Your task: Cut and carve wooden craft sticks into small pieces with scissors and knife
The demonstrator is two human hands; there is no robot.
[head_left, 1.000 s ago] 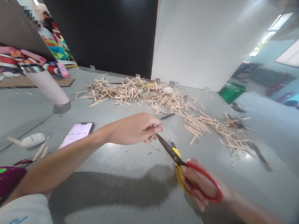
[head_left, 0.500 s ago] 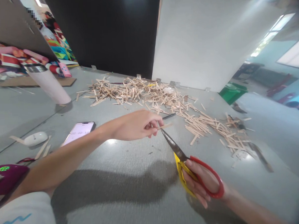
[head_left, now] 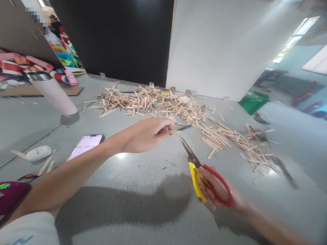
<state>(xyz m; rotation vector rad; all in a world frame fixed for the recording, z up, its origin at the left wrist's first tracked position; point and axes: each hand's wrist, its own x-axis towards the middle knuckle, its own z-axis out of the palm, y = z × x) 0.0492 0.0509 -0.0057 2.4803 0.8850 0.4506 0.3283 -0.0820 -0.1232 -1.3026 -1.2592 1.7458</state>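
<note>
**Supervisor:** State of the grips?

**Operator:** From my station I find the left hand (head_left: 142, 135) pinching a thin wooden stick (head_left: 176, 131) between its fingers; the free end juts right, above the middle of the table (head_left: 129, 209). The right hand (head_left: 208, 180) is wrapped about the scissors (head_left: 193, 157), nearer and further right. A yellow ridged piece (head_left: 194, 175) sits against that same hand; I cannot tell whether it belongs to the scissors.

**Supervisor:** Contact between blades and stick?

**Operator:** None. The tips stand just beside the stick's free end, on its near side, and the blades appear together.

**Supervisor:** Recommendations?

**Operator:** In my judgement, the pinch should be firm, with enough wood clear of the fingers. I would part the blades before they reach it, meet it squarely and work close to the pivot. Thin wood may split or fly, so I would aim the loose end toward the far pile of sticks (head_left: 149, 100).
</note>
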